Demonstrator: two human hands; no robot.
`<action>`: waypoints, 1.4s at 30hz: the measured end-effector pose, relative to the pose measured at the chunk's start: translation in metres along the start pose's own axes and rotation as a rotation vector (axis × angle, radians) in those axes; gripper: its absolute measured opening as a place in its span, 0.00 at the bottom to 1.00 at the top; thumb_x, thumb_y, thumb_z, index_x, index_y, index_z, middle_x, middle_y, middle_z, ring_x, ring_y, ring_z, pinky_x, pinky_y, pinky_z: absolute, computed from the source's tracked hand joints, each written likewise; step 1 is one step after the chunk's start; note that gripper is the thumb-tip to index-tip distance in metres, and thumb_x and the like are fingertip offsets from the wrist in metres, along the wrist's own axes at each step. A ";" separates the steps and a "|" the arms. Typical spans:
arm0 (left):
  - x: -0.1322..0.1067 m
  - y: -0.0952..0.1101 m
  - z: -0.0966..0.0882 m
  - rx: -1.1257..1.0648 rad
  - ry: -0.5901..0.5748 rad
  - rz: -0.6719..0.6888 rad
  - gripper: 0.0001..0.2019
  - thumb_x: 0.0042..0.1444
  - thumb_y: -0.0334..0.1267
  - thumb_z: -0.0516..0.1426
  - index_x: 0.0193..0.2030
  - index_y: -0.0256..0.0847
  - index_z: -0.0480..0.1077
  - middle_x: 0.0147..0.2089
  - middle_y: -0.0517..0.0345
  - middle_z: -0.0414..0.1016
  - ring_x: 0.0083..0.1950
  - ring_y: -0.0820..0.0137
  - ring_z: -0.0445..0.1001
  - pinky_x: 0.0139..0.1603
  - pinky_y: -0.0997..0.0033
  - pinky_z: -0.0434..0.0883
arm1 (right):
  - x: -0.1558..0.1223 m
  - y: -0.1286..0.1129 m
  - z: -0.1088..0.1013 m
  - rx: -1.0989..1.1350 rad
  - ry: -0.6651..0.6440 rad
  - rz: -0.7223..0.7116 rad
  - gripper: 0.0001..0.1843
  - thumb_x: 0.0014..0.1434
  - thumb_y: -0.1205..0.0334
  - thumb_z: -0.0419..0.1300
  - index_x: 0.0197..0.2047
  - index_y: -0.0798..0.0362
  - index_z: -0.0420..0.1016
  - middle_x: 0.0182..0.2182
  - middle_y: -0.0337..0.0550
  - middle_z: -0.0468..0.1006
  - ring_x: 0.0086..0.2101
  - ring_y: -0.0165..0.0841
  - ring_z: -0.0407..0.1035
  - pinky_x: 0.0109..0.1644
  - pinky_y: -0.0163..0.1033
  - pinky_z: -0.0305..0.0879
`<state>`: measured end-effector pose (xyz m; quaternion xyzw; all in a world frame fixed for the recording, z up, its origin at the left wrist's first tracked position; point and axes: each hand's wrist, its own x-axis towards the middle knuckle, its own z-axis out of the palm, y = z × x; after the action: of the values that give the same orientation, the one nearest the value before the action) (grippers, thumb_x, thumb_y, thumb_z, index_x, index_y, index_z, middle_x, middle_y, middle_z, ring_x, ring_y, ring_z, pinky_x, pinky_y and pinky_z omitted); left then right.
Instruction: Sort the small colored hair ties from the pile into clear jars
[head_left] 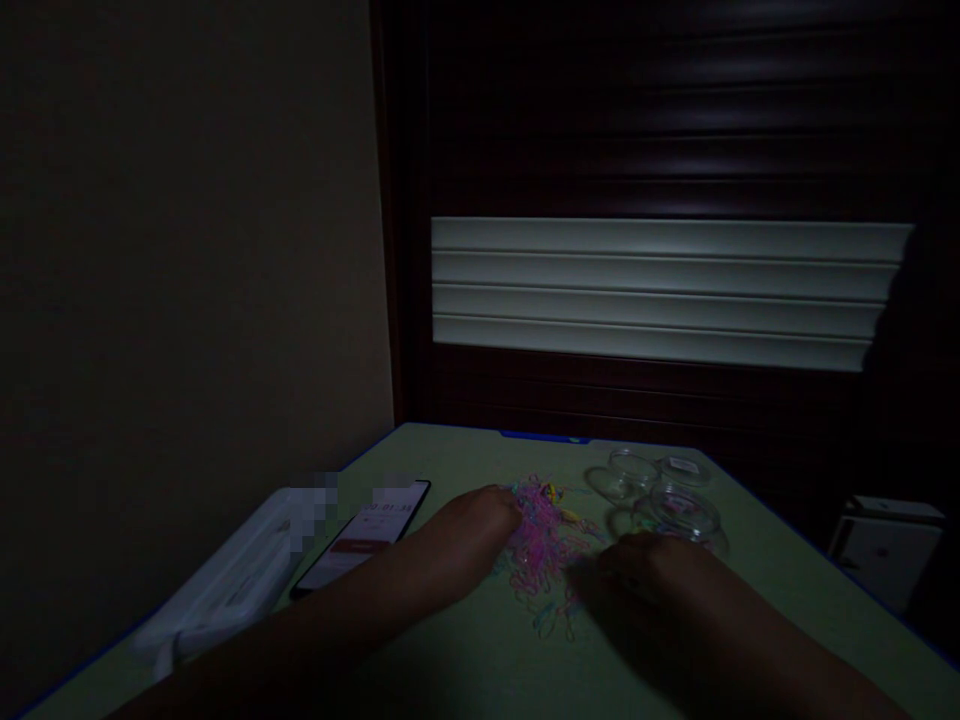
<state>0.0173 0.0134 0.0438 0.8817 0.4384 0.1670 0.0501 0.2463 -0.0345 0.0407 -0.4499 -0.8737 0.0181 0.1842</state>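
Observation:
A heap of thin loops that look like small elastic bands (541,540), mostly pink with some yellow and blue, lies loose on the table. My left hand (480,520) reaches into the heap's left side, and its fingertips are hidden from me. To the right of the heap, my right hand (645,562) is low over the table, fingers curled together. Whatever it may hold is too dark to make out. Just behind that hand stands a clear round container (684,512) with some coloured bits visible in it.
Behind the right hand are another clear round container (634,468) and a clear lid-like disc with a label (684,467). A phone (367,535) and a white box (225,570) lie along the table's left side. A white box-like object (883,545) stands beyond the right edge.

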 end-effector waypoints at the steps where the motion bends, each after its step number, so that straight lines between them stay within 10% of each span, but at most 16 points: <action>1: 0.000 0.000 -0.001 0.010 0.006 0.000 0.09 0.55 0.28 0.49 0.36 0.39 0.70 0.40 0.52 0.72 0.42 0.66 0.69 0.44 0.69 0.64 | 0.000 -0.001 -0.001 0.004 -0.012 0.000 0.17 0.61 0.62 0.45 0.25 0.52 0.70 0.23 0.38 0.71 0.21 0.25 0.63 0.22 0.31 0.51; 26: 0.011 0.009 0.000 -0.316 0.274 -0.034 0.09 0.52 0.30 0.53 0.33 0.35 0.76 0.32 0.55 0.76 0.33 0.70 0.72 0.34 0.75 0.65 | 0.001 -0.009 -0.015 -0.015 -0.002 0.025 0.16 0.60 0.64 0.46 0.25 0.52 0.71 0.24 0.40 0.72 0.23 0.27 0.65 0.27 0.32 0.55; 42: 0.003 0.042 0.059 -0.942 0.281 -0.211 0.06 0.49 0.35 0.58 0.31 0.38 0.76 0.32 0.57 0.78 0.35 0.68 0.75 0.39 0.72 0.71 | 0.008 0.002 0.000 0.201 0.114 0.089 0.08 0.55 0.62 0.52 0.26 0.51 0.69 0.28 0.40 0.74 0.29 0.30 0.67 0.33 0.34 0.60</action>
<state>0.0705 -0.0066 -0.0008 0.6831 0.4045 0.4580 0.3999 0.2435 -0.0268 0.0425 -0.4679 -0.8347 0.0882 0.2768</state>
